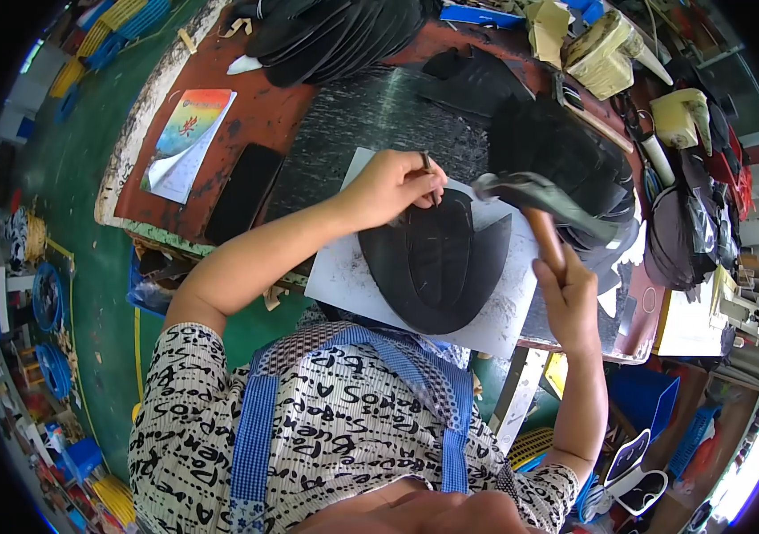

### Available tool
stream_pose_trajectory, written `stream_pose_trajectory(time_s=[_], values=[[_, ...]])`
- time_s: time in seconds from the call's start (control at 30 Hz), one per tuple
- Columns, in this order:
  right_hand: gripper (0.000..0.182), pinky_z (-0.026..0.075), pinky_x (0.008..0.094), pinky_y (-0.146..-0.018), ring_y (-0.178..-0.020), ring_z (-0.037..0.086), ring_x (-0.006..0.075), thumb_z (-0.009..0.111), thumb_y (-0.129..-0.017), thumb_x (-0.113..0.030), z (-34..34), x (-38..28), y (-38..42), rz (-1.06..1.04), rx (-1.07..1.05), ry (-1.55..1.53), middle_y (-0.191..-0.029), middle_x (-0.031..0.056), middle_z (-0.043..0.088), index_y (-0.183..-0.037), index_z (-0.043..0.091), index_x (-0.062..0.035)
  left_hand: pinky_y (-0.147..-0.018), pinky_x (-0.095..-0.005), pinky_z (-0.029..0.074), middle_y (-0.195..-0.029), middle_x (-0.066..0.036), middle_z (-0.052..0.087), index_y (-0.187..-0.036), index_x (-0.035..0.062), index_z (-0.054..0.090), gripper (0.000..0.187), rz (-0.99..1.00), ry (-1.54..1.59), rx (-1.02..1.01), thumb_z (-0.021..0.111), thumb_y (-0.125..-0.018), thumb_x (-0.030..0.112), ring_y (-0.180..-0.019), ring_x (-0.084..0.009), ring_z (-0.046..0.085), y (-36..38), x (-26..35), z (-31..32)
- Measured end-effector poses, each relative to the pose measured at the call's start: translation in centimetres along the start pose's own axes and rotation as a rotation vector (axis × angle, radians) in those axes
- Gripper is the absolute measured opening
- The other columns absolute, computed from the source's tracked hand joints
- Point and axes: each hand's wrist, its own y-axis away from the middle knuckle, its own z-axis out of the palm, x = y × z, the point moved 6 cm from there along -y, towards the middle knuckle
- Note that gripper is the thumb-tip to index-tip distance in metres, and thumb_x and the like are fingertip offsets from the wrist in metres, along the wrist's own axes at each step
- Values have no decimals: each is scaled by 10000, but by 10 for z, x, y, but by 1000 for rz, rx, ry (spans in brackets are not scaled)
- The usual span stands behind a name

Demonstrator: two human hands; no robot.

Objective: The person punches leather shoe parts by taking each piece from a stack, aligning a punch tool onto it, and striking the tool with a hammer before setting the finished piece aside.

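Note:
My left hand (402, 185) is closed around a slim dark metal punch (434, 194), held upright with its lower end at the top of a black shoe-upper piece (437, 262). That piece is rounded, with a notch on its right side and line markings on its surface. Beneath it lies a white, speckled board (344, 280). My right hand (569, 298) grips the wooden handle of a hammer (547, 238). The hammer's metal head is raised over the right side of the board, apart from the punch.
Stacks of black pieces (335, 40) stand at the back, with more black pieces (562, 147) on the right. A colourful booklet (191, 138) and a black phone-like slab (246, 191) lie at left. Yellowed, glue-stained containers (606, 58) sit at the back right.

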Motion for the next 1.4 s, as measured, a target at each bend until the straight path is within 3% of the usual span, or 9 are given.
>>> stream_pose_trajectory(time_s=[0.2,0.47,0.6,0.63,0.67,0.77,0.87,1.1,1.4], values=[[302,323,302,-484,-562,334,105,672,-897,-178,-18,-4,-5,81,83,-80,-568,62,394,-768,473,9,-753,-258,544,-885,-68,662,-966,-38,641,154,9,-45,-34,570,-966,99,-832,-109,640,-1,1,-1],[299,277,231,-431,-487,378,81,484,-965,-195,-27,-44,-1,-464,307,-665,-610,30,445,-712,459,-36,-684,-324,510,-838,-110,651,-960,-7,639,103,494,-706,36,620,-898,73,-776,-246,663,20,34,20],[78,474,390,-747,-794,603,261,614,-858,-19,15,-7,-6,230,-348,174,-846,149,629,-860,560,37,-629,-330,514,-813,-112,649,-905,-3,610,109,451,-653,-26,605,-919,105,-712,-243,662,5,25,8],[88,463,398,-794,-854,596,282,630,-839,-15,14,-9,-12,92,-298,169,-893,152,631,-872,567,37,-575,-316,500,-794,-100,657,-898,10,578,158,60,-169,-40,551,-966,150,-650,-169,652,-13,10,-3],[107,451,406,-840,-914,589,302,646,-821,-11,20,-5,-14,-43,-260,163,-941,156,632,-884,574,36,-535,-297,480,-761,-84,646,-900,24,551,214,68,-252,27,508,-998,210,-621,-106,630,-36,17,-16],[214,414,469,-937,-1004,551,334,685,-728,13,36,-21,-28,-519,-85,174,-1046,144,596,-898,559,-15,-709,-377,494,-983,-164,622,-762,-6,578,247,585,-793,140,700,-826,199,-813,-306,622,-110,37,-27],[250,349,536,-1061,-959,553,322,674,-682,27,52,-18,-35,-583,-87,208,-967,128,579,-890,557,-45,-773,-419,503,-1094,-158,584,-700,13,609,219,836,-1275,29,759,-705,173,-902,-309,610,-145,24,-1],[207,442,422,-728,-836,554,342,586,-661,48,6,-28,-47,-611,-50,294,-838,131,528,-841,534,-41,-547,-469,424,-575,-167,512,-599,22,473,175,636,-1149,-130,641,-627,63,-611,-373,579,-145,42,-32],[185,442,471,-748,-892,574,395,685,-729,-32,-71,93,-117,-182,181,589,-862,161,593,-857,551,-41,-628,-389,488,-775,-94,522,-771,74,530,91,1076,-1512,240,615,-737,77,-733,-293,581,-23,227,-53]])
